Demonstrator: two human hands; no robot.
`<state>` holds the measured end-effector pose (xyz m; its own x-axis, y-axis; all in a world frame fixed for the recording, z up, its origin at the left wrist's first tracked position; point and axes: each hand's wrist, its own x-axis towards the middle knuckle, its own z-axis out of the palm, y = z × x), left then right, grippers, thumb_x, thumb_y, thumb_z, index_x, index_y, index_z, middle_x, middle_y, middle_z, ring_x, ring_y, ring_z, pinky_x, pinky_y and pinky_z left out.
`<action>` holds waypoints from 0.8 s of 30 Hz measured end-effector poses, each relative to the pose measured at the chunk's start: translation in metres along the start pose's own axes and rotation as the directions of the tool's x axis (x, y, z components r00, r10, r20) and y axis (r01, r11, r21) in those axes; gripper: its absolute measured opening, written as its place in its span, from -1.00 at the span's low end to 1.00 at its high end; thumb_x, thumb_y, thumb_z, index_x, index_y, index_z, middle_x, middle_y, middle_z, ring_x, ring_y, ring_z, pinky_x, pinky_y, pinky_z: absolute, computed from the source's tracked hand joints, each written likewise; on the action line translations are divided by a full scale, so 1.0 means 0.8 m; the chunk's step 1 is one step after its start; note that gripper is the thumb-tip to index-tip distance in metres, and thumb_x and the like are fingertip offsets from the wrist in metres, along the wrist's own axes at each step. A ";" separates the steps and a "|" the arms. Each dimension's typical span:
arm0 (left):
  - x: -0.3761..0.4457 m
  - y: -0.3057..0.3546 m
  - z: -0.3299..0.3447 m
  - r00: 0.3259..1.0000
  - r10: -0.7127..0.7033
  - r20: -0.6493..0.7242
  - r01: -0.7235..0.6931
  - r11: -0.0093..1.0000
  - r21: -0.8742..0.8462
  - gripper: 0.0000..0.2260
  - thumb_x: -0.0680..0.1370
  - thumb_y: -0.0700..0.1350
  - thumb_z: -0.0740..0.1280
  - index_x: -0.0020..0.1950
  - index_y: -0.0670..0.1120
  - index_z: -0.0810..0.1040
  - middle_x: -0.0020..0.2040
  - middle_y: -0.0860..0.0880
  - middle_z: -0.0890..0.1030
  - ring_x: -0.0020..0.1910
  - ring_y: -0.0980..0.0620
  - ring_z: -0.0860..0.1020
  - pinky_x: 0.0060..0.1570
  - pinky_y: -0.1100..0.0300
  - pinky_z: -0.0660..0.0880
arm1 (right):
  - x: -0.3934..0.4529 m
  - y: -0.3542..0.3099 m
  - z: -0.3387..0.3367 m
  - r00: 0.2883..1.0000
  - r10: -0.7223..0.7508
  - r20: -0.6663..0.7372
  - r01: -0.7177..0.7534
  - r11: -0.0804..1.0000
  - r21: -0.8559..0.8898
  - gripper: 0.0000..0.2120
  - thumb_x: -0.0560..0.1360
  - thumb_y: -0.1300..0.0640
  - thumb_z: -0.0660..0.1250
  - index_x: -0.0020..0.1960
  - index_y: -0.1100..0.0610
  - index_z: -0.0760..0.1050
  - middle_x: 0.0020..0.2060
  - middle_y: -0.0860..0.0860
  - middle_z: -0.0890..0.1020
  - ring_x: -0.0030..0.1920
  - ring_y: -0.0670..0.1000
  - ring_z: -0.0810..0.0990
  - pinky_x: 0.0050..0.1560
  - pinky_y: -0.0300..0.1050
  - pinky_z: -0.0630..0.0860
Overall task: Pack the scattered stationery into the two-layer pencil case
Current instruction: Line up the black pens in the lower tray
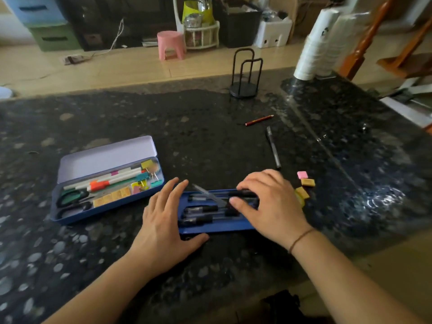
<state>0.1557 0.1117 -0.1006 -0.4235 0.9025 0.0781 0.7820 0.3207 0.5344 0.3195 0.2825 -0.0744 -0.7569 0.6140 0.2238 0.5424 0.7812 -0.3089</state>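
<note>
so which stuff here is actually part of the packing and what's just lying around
Part of the job:
pencil case
blue tray
red pencil
black pen
erasers

Just lying about:
black wire stand
pink stool

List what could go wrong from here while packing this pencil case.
1. The clear ruler lies slanted across the pens in the blue inner tray, poking past its far rim; it may stop the tray seating in the open purple-lidded case.
2. The right hand hovers near the small yellow and pink erasers; a sweep could knock them away.
3. The red pencil and dark pen lie farther off and could be forgotten.
</note>
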 end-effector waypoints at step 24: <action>0.007 0.003 -0.004 0.999 0.022 -0.025 -0.026 0.988 -0.152 0.11 0.21 0.33 0.45 0.41 0.32 -0.35 0.49 0.30 -0.24 0.50 0.07 0.08 0.41 -0.10 0.19 | -0.031 -0.012 -0.022 0.910 0.375 -0.176 -0.191 0.756 0.625 -0.77 0.36 0.20 0.50 -0.17 -0.14 0.62 -0.27 -0.20 0.68 -0.18 -0.24 0.62 -0.14 -0.52 0.43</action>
<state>0.1539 0.1167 -0.0964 -0.4174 0.9020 0.1106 0.7140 0.2501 0.6540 0.3396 0.2623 -0.0604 -0.4213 0.8718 0.2502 0.3271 0.4033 -0.8546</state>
